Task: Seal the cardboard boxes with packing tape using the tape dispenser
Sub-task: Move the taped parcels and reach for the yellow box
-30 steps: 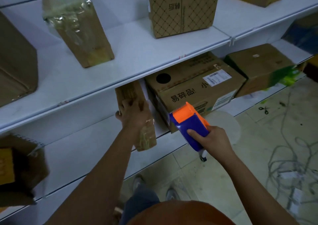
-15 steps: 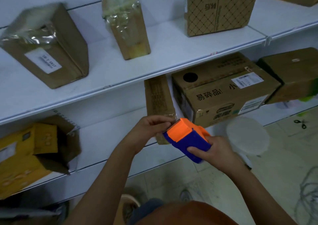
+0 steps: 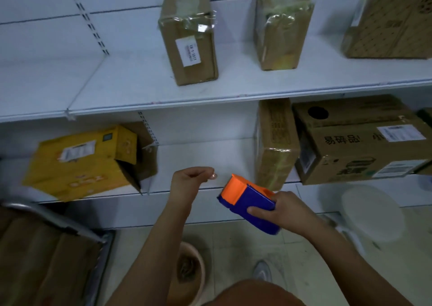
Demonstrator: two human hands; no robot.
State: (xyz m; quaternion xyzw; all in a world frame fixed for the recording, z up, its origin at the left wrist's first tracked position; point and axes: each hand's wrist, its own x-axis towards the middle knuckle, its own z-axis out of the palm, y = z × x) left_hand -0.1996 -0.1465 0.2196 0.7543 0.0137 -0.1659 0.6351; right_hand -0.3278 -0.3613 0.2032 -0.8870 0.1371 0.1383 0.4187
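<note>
My right hand [image 3: 288, 209] grips a blue tape dispenser [image 3: 251, 204] with an orange front, held in front of the lower shelf edge. My left hand [image 3: 191, 178] hovers just left of the orange mouth, thumb and forefinger pinched on what seems to be the clear tape end, which is barely visible. A yellow cardboard box [image 3: 81, 163] lies on the lower shelf at the left with its end flap hanging open. A narrow taped box [image 3: 273, 146] stands upright behind the dispenser, next to a large printed box [image 3: 360, 146].
The upper shelf [image 3: 163, 95] carries a labelled taped box [image 3: 189, 39], a second taped box [image 3: 280, 27] and a patterned box [image 3: 392, 18]. On the floor are a cart with flat cardboard [image 3: 35, 254], a pink basin [image 3: 189, 268] and a white round stool [image 3: 371, 212].
The view has swung left, bringing the yellow box into sight. My left hand left the narrow box, touched the dispenser's mouth and has drawn away to the left, pinched.
</note>
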